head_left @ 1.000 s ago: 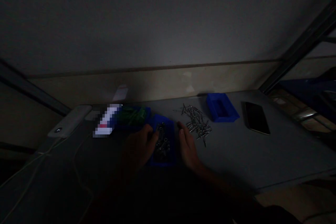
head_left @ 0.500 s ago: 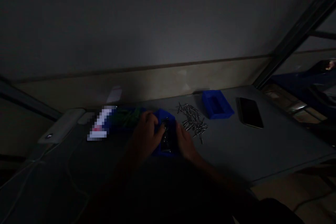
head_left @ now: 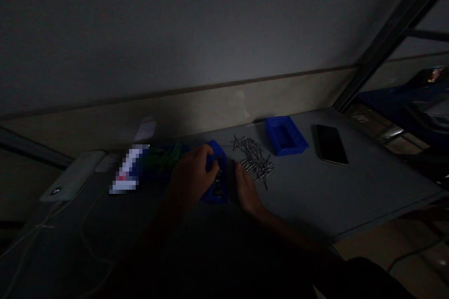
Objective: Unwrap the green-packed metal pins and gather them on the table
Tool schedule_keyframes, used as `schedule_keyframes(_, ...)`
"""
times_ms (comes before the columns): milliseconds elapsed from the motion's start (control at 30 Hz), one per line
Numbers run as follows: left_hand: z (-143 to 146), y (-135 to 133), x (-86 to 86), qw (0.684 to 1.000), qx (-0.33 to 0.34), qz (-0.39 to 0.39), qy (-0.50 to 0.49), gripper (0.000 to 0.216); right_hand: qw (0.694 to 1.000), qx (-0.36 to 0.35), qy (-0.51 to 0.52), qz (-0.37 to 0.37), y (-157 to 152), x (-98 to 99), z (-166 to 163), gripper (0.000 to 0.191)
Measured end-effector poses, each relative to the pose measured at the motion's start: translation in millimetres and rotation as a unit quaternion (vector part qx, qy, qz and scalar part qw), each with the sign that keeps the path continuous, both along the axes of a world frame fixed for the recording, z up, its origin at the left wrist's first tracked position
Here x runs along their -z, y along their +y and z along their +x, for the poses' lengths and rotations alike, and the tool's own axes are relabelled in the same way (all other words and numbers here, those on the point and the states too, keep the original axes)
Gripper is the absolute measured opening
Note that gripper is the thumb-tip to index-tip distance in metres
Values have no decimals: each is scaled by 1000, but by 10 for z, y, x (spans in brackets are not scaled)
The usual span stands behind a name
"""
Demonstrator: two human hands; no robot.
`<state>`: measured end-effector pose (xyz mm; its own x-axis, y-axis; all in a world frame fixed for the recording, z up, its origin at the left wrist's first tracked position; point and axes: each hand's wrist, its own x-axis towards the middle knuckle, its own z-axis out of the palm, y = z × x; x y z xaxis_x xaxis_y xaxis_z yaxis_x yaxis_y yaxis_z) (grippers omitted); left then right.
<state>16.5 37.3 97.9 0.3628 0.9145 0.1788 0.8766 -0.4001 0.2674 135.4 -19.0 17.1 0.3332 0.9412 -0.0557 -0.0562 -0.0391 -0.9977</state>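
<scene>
Fingers (head_left: 204, 151) of the left hand (head_left: 191, 173) overhang the blue bin (head_left: 225, 184).

I see the left hand (head_left: 194, 170) over a blue box (head_left: 223, 181), maybe pinching something. The right hand (head_left: 246, 191) is beside it; a blue tray (head_left: 292, 151) sits by the table's (head_left: 301, 201) back edge.

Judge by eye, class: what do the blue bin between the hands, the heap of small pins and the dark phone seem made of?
Bin: probably smooth moulded plastic, from its even blue and thin walls. Pins: most likely shiny bare metal, from silvery glints; which metal, unclear. Phone: seemingly glass-fronted, its dark face flat and smooth; pale edge perhaps metal.
</scene>
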Motion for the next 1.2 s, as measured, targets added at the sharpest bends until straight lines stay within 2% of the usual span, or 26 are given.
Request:
schedule_keyframes(200, 40, 10, 5, 1000, 6, -3, 2, 20, 1000, 5, -9, 8, -5, 11, -3, 56)
schedule_keyframes(467, 54, 55, 78, 998, 1, -5, -62, 19, 999, 0, -42, 33, -19, 36, -54, 59)
schedule_keyframes(567, -19, -57, 192, 992, -1, -3, -127, 31, 997, -2, -57, 44, -37, 54, -66, 58)
schedule_keyframes(700, -103, -361, 417, 973, -69, -6, -221, 54, 996, -2, -73, 45, -55, 79, -88, 59)
schedule_keyframes(833, -115, -533, 569, 967, -76, 0, -245, 49, 996, -8, -78, 49, -67, 85, -103, 60)
schedule_keyframes(967, -107, -487, 573, 970, -48, 17, -236, 39, 996, 10, -76, 37, -64, 90, -93, 61)
schedule_keyframes(1200, -131, -441, 523, 981, -27, 13, -193, 41, 996, 11, -67, 48, -52, 97, -88, 57)
